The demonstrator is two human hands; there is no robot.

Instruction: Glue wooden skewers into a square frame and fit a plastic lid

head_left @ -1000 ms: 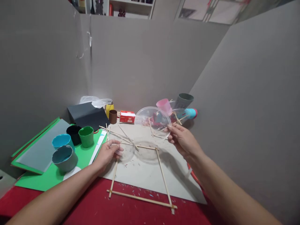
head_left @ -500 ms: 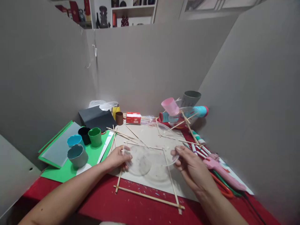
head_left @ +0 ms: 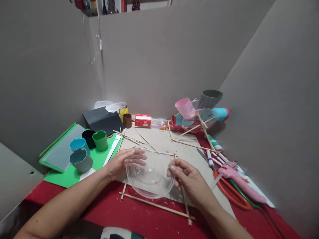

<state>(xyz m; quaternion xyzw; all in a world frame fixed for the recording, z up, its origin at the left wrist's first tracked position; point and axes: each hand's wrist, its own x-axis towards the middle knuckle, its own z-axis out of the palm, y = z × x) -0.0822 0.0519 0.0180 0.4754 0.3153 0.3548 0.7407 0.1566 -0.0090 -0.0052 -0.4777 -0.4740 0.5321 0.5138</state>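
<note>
A clear round plastic lid [head_left: 150, 194] is tilted toward me above a square frame of wooden sticks [head_left: 156, 205]. My right hand [head_left: 185, 174] pinches its right rim between thumb and fingers. At the upper left rim, my left hand [head_left: 126, 161] has its fingers stretched out over the lid's edge; whether its thumb presses on the plastic is hidden. The frame's sticks meet in crossed corners, and its near side lies over the red cloth [head_left: 104, 212]. Part of the frame shows through the lid.
Left stand paper cups, one grey [head_left: 81, 162] and one green [head_left: 100, 142], on green sheets. Behind are a brown cup [head_left: 127, 121] and a red box [head_left: 143, 120]. Right lie orange-handled scissors [head_left: 234, 196], a pink glue gun [head_left: 243, 182] and another stick frame [head_left: 190, 143] carrying a pink cup [head_left: 185, 108].
The lid has come nearer to me and tilted so its round face shows. My left hand has loosened from a rim grip to stretched fingers; my right hand has moved left with the rim.
</note>
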